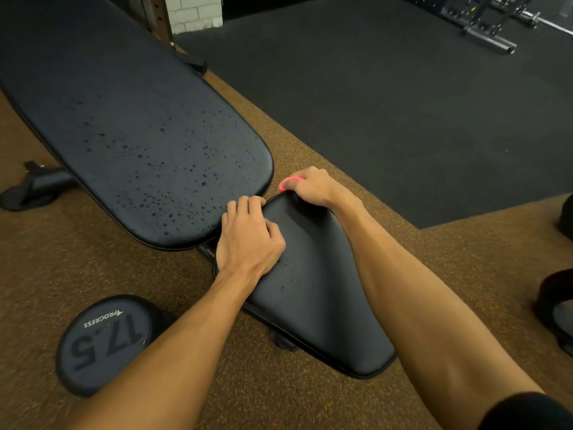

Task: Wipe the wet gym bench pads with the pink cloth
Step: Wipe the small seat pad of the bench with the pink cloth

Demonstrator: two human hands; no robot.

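Only a bunched sliver of the pink cloth [286, 183] shows, poking out of the right hand [310, 186], whose grip is closed tight around it at the far right corner of the seat pad's narrow end; how the rest of the cloth lies I cannot tell. That black vinyl seat pad [316, 293] is wedge-shaped, its long axis running from the narrow end up by the hands down to the wide, rounded end at lower right, and it looks mostly smooth and dull, with only a few small drops near its middle. The left hand [248, 240] lies on the narrow end, its grip curled over the edge into the slot between the two pads. Just beyond that slot starts the long black vinyl back pad [139, 135], stretching away to the upper left, its rounded near end thickly beaded with water drops that thin out farther up. Under the bench lies brown speckled rubber floor [294, 398], with a black round dumbbell head [102, 342] marked 17.5 resting by the left forearm. A black bench foot [34, 189] sits at the left, a dark grey floor mat [403, 103] spreads to the right, and a steel barbell rack [490, 29] stands at the far corner.
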